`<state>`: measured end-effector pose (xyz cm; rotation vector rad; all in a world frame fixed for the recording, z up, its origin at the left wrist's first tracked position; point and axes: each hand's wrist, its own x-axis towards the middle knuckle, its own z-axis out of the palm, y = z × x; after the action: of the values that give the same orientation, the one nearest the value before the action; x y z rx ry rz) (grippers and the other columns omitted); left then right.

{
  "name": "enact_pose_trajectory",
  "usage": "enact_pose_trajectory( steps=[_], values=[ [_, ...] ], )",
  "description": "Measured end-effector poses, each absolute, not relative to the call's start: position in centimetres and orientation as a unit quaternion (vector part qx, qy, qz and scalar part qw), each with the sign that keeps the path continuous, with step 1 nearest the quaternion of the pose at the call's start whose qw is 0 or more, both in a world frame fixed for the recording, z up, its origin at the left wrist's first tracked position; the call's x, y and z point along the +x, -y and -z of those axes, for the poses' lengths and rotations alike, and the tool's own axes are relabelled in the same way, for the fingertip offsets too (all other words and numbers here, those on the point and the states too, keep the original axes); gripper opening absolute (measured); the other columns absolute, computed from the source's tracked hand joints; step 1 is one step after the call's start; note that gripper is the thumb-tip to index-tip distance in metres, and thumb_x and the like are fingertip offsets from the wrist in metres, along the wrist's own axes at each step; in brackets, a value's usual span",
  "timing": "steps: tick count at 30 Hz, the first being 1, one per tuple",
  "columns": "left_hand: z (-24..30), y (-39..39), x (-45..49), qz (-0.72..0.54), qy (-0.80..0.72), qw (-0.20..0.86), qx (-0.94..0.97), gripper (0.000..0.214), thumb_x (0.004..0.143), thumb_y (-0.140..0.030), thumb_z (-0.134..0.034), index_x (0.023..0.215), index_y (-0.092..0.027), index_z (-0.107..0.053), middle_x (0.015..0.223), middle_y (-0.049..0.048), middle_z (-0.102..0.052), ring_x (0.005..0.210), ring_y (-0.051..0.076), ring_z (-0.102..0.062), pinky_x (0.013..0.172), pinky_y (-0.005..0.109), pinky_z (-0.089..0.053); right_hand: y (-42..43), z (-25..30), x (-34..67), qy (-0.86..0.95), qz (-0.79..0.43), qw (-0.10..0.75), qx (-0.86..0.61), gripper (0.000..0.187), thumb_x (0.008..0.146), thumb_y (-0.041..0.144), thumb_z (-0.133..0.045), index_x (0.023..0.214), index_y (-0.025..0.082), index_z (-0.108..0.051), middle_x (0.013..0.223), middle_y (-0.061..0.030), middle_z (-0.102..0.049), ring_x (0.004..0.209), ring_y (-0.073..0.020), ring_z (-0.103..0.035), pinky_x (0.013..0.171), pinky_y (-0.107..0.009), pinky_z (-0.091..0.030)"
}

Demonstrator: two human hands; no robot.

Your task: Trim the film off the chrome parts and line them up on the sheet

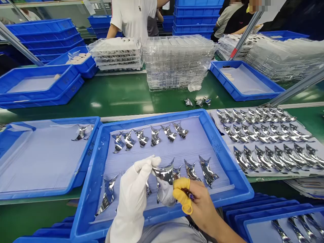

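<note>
My left hand (135, 192), in a white glove, pinches one corner of a shiny chrome-plated piece (165, 172) with pointed, curved ends. This piece is held above the blue tray (88, 189). At its other end my right hand (193, 199) is closed, with yellow finger cots on the fingertips. A small dark purple object (191, 196) shows between those fingers; its kind is hidden. Beneath the held piece hangs a whitish, see-through film (167, 194), close to the right fingertips. Similar chrome pieces (208, 171) lie in two rows on the tray's lining, some partly covered by my hands.
Rows of chrome pieces (272, 158) lie on a white sheet at right. Another blue tray (83, 168) stands at left. Beyond are stacked clear plastic trays (177, 64), a metal post (246, 33) and a person in a white shirt (134, 18). Several stacked trays (253, 216) sit low at right.
</note>
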<state>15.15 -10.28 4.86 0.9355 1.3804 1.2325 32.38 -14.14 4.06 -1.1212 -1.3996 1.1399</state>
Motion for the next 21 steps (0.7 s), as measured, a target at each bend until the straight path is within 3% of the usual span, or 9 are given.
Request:
enact_pose_trajectory(
  steps=[4, 9, 12, 14, 17, 21],
  values=[
    [-4.7, 10.0, 15.1, -0.509, -0.587, 0.500, 0.383, 0.029, 0.084, -0.048, -0.080, 0.097, -0.023, -0.083, 0.104, 0.0051, -0.083, 0.101, 0.023, -0.075, 0.099, 0.034, -0.056, 13.6, -4.5, 31.9, 0.461, -0.584, 0.475, -0.470, 0.034, 0.092, 0.041, -0.070, 0.068, 0.021, -0.058, 0.062, 0.0037, -0.045, 0.056, -0.0122, -0.035, 0.052, -0.025, -0.032],
    [-5.2, 9.5, 15.2, -0.459, -0.654, 0.456, 0.391, 0.039, 0.079, -0.053, -0.081, 0.103, -0.023, -0.081, 0.114, 0.0061, -0.082, 0.112, 0.028, -0.072, 0.106, 0.040, -0.052, 12.7, -3.5, 32.2, 0.380, -0.663, 0.438, -0.474, 0.037, 0.083, 0.051, -0.076, 0.072, 0.021, -0.057, 0.059, 0.0078, -0.036, 0.052, -0.0091, -0.025, 0.048, -0.023, -0.025],
    [-6.1, 9.2, 14.8, -0.441, -0.692, 0.420, 0.389, 0.043, 0.082, -0.057, -0.076, 0.113, -0.027, -0.079, 0.119, 0.0035, -0.080, 0.116, 0.029, -0.070, 0.111, 0.045, -0.048, 10.8, -2.6, 34.3, 0.490, -0.549, 0.375, -0.564, 0.033, 0.090, 0.049, -0.063, 0.074, 0.020, -0.058, 0.059, 0.0064, -0.041, 0.051, -0.0100, -0.031, 0.048, -0.023, -0.029],
    [-6.4, 9.1, 14.2, -0.422, -0.702, 0.427, 0.383, 0.047, 0.081, -0.062, -0.075, 0.113, -0.027, -0.079, 0.114, 0.0036, -0.081, 0.114, 0.031, -0.070, 0.111, 0.047, -0.048, 8.8, -2.2, 36.5, 0.587, -0.392, 0.272, -0.655, 0.027, 0.095, 0.040, -0.053, 0.080, 0.020, -0.063, 0.061, 0.0034, -0.053, 0.052, -0.0122, -0.043, 0.051, -0.024, -0.037],
    [-6.1, 9.0, 12.9, -0.390, -0.709, 0.447, 0.382, 0.053, 0.077, -0.067, -0.076, 0.113, -0.028, -0.079, 0.113, 0.0040, -0.080, 0.117, 0.033, -0.069, 0.112, 0.050, -0.047, 4.8, -1.9, 40.0, 0.611, -0.275, 0.202, -0.715, 0.019, 0.096, 0.025, -0.054, 0.085, 0.019, -0.068, 0.070, -0.0016, -0.067, 0.063, -0.0173, -0.060, 0.061, -0.026, -0.043],
    [-5.3, 9.2, 11.1, -0.370, -0.691, 0.451, 0.428, 0.056, 0.079, -0.068, -0.072, 0.117, -0.028, -0.077, 0.125, 0.0053, -0.077, 0.121, 0.034, -0.068, 0.113, 0.051, -0.047, -0.1, -1.3, 42.7, 0.613, -0.147, 0.109, -0.768, 0.017, 0.097, 0.017, -0.056, 0.092, 0.017, -0.072, 0.100, -0.0138, -0.077, 0.088, -0.0269, -0.073, 0.072, -0.030, -0.045]
  ],
)
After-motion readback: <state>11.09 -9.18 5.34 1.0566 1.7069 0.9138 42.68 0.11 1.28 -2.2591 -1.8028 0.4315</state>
